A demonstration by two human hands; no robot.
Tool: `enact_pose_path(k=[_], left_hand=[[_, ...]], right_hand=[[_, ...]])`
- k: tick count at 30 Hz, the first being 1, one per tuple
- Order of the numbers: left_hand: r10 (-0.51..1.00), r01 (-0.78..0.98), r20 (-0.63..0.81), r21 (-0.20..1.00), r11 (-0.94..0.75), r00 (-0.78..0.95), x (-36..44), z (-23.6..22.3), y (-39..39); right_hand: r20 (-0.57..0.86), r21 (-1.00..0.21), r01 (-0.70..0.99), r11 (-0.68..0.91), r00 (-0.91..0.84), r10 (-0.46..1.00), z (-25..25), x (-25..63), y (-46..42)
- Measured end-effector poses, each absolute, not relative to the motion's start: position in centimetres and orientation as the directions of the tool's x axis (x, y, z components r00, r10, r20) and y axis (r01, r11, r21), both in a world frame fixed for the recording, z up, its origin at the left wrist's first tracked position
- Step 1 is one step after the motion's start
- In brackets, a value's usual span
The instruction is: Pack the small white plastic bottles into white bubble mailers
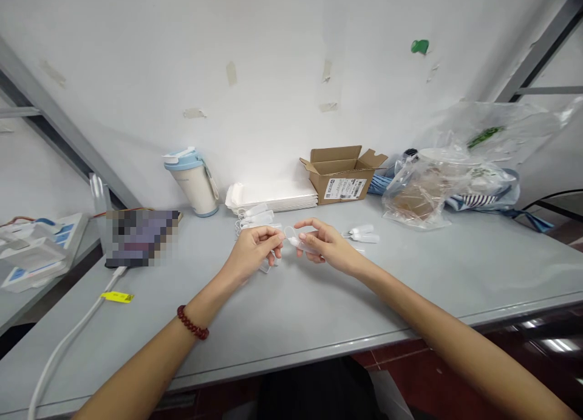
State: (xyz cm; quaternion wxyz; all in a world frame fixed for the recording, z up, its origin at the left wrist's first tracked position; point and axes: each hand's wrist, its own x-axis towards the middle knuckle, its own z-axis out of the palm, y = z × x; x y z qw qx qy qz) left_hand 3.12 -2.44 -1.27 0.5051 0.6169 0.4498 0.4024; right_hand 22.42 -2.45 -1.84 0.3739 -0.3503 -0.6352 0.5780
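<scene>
My right hand is closed around a small translucent plastic bottle, held above the table with its narrow end to the left. A thin clear loop arches up from that end. My left hand pinches at the loop's left side, fingertips close to the bottle's tip. Behind and partly under my left hand lies a group of similar small bottles, some hidden by the hand. Several more bottles lie on the table just right of my right hand.
Along the wall stand a tumbler, stacked white trays and an open cardboard box. Clear plastic bags lie at right. A blurred-out phone with a white cable is at left. The grey table's front edge is near me.
</scene>
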Motion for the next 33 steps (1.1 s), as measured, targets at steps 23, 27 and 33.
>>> enact_pose_path(k=[23, 27, 33], left_hand=[[0.986, 0.382, -0.067, 0.924, 0.003, 0.154, -5.2, 1.5, 1.0], [0.986, 0.464, -0.065, 0.886, -0.013, 0.153, -5.5, 1.3, 1.2], [0.953, 0.606, -0.173, 0.796, -0.014, 0.249, -5.6, 1.2, 1.2]], right_hand=[[-0.017, -0.504, 0.817, 0.280, -0.333, 0.943, -0.2, 29.3, -0.1], [-0.111, -0.524, 0.823, 0.220, -0.323, 0.940, 0.4, 29.8, -0.4], [-0.210, -0.538, 0.825, 0.175, -0.332, 0.919, 1.1, 29.6, -1.1]])
